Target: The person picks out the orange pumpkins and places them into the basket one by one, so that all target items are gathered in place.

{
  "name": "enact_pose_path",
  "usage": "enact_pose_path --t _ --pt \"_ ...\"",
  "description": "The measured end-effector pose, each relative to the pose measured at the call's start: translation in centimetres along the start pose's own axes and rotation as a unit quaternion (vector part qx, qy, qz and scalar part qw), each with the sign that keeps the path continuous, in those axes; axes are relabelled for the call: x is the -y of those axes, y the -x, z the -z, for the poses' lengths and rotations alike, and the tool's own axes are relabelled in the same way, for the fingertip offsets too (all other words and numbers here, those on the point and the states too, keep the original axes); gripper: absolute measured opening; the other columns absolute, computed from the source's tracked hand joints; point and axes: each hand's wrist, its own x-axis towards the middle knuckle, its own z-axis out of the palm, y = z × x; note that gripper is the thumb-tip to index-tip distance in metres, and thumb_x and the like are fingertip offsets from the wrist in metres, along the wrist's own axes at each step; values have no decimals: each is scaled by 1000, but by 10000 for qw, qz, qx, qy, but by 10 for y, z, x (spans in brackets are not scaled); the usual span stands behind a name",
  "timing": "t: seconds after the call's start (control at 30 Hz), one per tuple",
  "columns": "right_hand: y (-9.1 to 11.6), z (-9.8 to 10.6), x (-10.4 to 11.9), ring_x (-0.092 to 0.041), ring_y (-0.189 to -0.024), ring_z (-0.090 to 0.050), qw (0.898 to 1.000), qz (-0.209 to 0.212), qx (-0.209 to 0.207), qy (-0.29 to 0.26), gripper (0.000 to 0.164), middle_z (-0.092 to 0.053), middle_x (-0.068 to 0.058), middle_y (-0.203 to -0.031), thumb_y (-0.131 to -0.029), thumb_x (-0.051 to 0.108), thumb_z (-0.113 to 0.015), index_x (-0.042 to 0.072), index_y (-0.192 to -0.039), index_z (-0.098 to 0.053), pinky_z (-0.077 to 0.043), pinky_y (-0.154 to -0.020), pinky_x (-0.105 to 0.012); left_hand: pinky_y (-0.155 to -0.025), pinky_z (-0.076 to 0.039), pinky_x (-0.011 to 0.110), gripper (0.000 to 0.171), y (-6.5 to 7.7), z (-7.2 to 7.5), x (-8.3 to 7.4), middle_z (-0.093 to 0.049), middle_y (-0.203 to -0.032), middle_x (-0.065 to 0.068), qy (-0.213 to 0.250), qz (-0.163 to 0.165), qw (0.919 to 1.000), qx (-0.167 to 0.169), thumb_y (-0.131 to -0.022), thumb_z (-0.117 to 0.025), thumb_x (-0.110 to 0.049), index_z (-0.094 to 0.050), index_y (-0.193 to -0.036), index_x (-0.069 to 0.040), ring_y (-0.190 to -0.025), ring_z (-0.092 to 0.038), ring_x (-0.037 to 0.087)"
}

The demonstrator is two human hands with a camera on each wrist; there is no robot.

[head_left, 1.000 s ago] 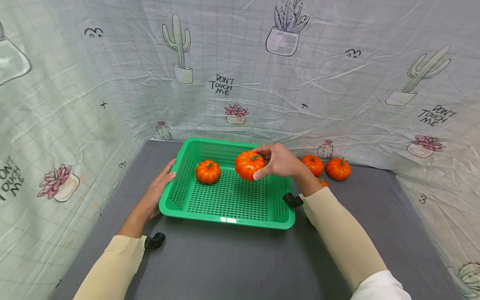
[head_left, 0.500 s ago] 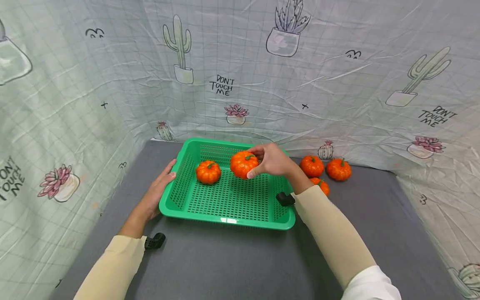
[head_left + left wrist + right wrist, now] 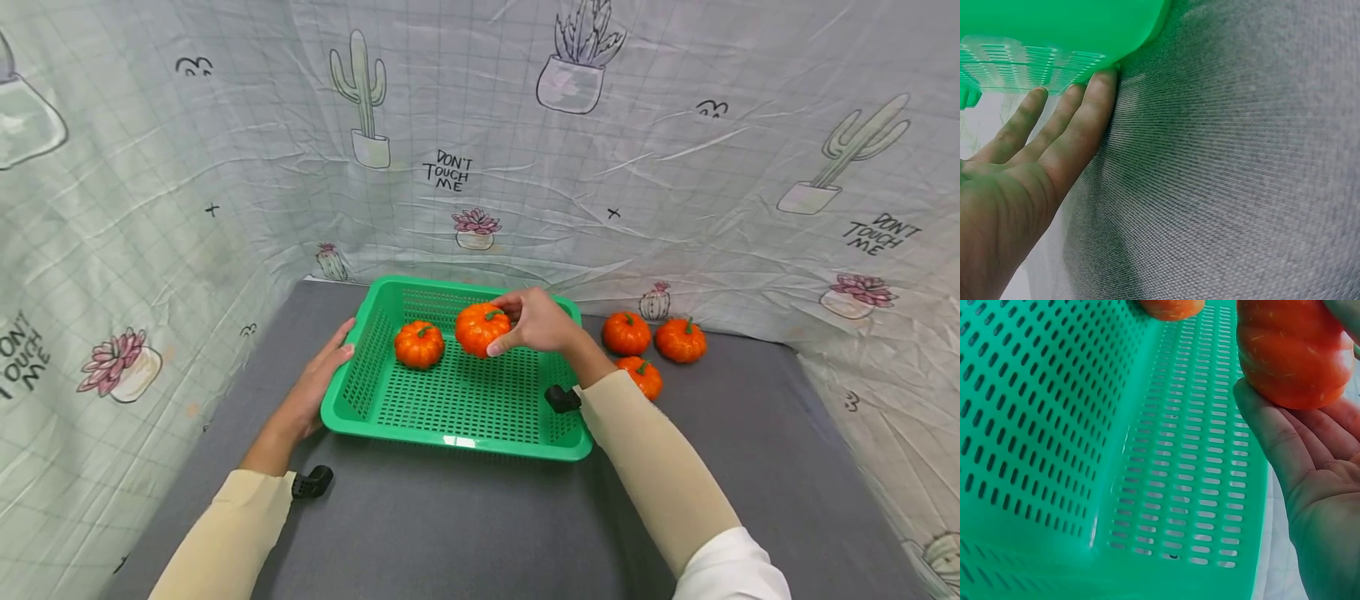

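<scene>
In the head view, my right hand (image 3: 542, 323) holds a small orange pumpkin (image 3: 480, 332) between thumb and fingers, over the green basket (image 3: 457, 442). The right wrist view shows the same pumpkin (image 3: 1294, 356) against my fingers, above the slotted basket floor. A second pumpkin (image 3: 418, 345) sits inside the basket, left of the held one. My left hand (image 3: 313, 387) lies along the basket's left side. Seen from the left wrist, the straight fingers (image 3: 1079, 134) reach up to the basket's outer wall with their tips.
Three more pumpkins stand on the grey tabletop (image 3: 420, 533) right of the basket: one at the back (image 3: 626, 333), one further right (image 3: 681, 340), one nearer (image 3: 641, 379), partly behind the right sleeve. A printed cloth (image 3: 510, 167) hangs behind and at both sides.
My right hand has carried the pumpkin a little to the left, towards the one in the basket. The nearer pumpkin outside shows more now. My left hand keeps its place.
</scene>
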Motion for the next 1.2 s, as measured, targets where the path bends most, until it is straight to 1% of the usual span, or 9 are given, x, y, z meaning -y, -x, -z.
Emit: enact_pose_path --t 0.2,0.37,0.6,0.8,0.97,1.2 --pt "-5 -2 -1 -31 -119 -71 10000 -46 27 -42 81 -70 -18 -134 -73 20 -97 -3 -142 -60 -58 -99 -43 -93 -54 26 61 -2 -1 -1 -13 -175 13 34 -12 10000 20 -112 -36 -49 -8 -166 -46 -123 -54 12" --pt "-9 -4 -3 -32 -121 -70 9999 -101 43 -11 82 -70 -19 -135 -74 18 -96 -4 -143 -59 -58 -100 -44 -93 -54 26 61 -2 -1 -2 -13 -175 12 35 -8 10000 19 -112 -36 -49 -9 -166 -47 -124 -53 13" --pt "-15 -7 -10 -33 -130 -65 9995 -242 -8 191 84 -65 -21 -142 -75 22 -96 -5 -144 -57 -53 -107 -46 -93 -54 25 61 -1 -2 -5 -13 -175 11 33 -7 10000 14 -112 -35 -48 -8 -166 -46 -126 -52 15" --pt "-18 -9 -12 -34 -129 -65 9994 -277 19 223 84 -66 -21 -141 -75 22 -96 -5 -144 -57 -54 -107 -47 -93 -54 26 61 1 -1 -7 -13 -175 11 29 27 10000 -2 -112 -35 -49 -8 -167 -46 -127 -51 18" --pt "-20 -10 -13 -34 -129 -65 9992 -330 39 215 84 -65 -21 -142 -75 23 -96 -5 -145 -57 -54 -106 -47 -92 -55 27 61 0 -1 -6 -14 -174 13 97 38 9999 14 -112 -35 -48 -8 -167 -46 -124 -54 16" --pt "-24 -11 -17 -34 -130 -64 9988 -401 24 294 84 -64 -21 -143 -75 24 -96 -4 -145 -57 -54 -107 -47 -91 -55 28 60 1 -2 -4 -14 -174 11 79 79 9999 -38 -112 -36 -49 -10 -166 -47 -122 -54 15"
